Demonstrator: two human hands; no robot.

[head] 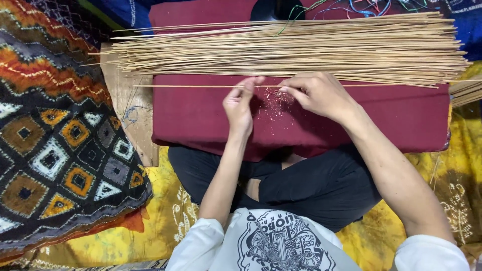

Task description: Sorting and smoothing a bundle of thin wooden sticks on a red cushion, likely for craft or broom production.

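Bamboo-coloured, one thin stick [201, 86] lies across the maroon cushion [191, 118] just below the stick pile [301, 47] at its far edge, pinched by left hand [240, 105] and right hand [319, 93], best kept level with light, even pressure.

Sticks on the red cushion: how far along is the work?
Done: only a small scatter of shavings on the red cushion. In hand: one thin stick, pinched by the left hand and right hand. Left: the big pile of sticks behind.
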